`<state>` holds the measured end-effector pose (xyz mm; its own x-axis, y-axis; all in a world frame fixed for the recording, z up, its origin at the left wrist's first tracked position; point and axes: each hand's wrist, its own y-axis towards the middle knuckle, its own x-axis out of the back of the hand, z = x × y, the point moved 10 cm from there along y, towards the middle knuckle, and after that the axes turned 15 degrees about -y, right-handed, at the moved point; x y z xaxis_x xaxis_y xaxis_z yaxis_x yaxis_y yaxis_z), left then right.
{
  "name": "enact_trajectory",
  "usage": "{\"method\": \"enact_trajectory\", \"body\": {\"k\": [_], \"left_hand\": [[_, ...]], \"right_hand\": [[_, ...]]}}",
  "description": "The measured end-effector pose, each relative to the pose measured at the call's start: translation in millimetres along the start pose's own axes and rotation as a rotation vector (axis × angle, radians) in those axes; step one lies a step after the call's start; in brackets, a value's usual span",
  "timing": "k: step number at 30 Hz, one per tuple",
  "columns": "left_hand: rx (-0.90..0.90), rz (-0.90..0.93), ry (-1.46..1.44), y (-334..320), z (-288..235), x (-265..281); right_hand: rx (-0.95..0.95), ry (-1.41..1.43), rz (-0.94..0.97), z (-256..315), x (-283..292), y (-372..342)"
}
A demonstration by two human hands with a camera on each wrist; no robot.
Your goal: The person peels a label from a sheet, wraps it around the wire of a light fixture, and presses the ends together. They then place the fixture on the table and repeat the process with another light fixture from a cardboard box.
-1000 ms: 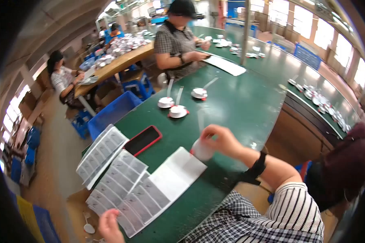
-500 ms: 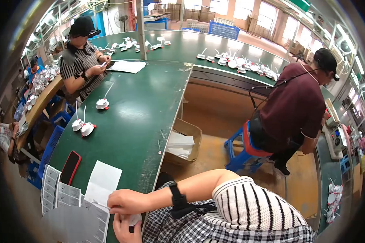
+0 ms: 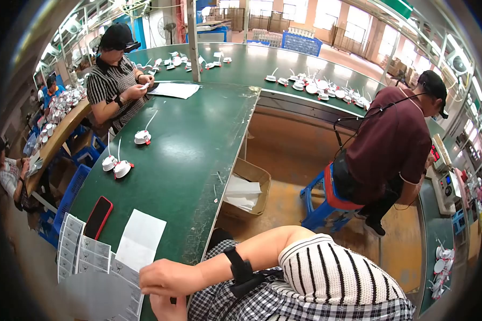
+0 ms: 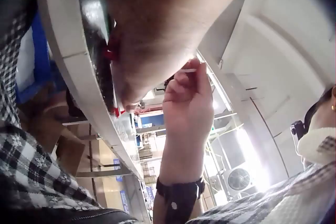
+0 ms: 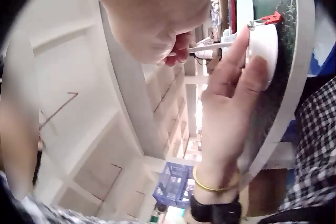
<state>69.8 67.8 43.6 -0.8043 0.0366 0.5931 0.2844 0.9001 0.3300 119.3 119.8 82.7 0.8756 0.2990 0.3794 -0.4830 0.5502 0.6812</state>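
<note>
The lamp (image 5: 269, 45) looks like smooth white plastic, its cable (image 5: 209, 48) and clip (image 5: 272, 18) plastic too. The tabletop (image 3: 171, 160) is smooth and shiny, rough and scuffed along its edge. The sheet (image 3: 141, 238) is matt paper; the phone (image 3: 98, 218) has a glossy screen. The sleeve (image 3: 340, 265) is knitted cloth, the box (image 3: 248, 171) cardboard.

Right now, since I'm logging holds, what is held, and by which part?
Left grip: a white fixture, by its edge. Right grip: a white cord, apparently near its end.
</note>
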Motion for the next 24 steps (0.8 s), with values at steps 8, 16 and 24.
{"method": "enact_trajectory", "body": {"k": [8,16,24], "left_hand": [[-0.033,-0.053,0.037,-2.3,11.3,3.0],[0.107,-0.173,-0.050,-1.2,20.0,34.7],[0.154,-0.372,0.099,30.5,66.5,102.9]], "right_hand": [[-0.005,-0.125,0.231,-11.8,-2.1,8.0],[0.009,-0.586,0.411,-113.1,-19.5,28.3],[0.072,-0.901,0.580,-120.3,15.9,1.7]]}}
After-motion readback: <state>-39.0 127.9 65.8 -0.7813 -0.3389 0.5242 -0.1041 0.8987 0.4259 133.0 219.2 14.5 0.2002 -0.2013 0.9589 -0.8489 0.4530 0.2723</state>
